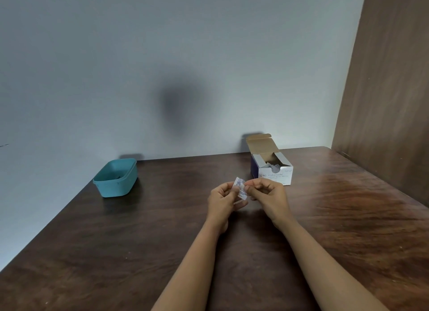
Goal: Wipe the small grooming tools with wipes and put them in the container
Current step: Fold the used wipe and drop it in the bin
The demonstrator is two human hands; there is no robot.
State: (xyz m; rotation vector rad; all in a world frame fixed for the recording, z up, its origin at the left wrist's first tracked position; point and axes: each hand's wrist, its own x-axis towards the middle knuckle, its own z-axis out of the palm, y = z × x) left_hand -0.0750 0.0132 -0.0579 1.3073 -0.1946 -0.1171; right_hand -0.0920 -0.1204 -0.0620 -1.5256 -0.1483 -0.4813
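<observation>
A small white wipe packet (pixel 240 187) with fine print is pinched between both hands above the middle of the table. My left hand (pixel 222 200) grips its left edge and my right hand (pixel 267 195) grips its right edge, thumbs close together. A teal plastic container (pixel 116 179) stands at the far left of the table, with something dark lying inside that I cannot make out. An open box of alcohol swabs (pixel 271 169) stands behind my right hand, its lid flap up and several packets showing inside.
The dark wooden table (pixel 116 252) reaches a pale wall at the back. A brown wooden panel (pixel 390 90) rises along the right side. The table's left edge runs diagonally from the container toward me.
</observation>
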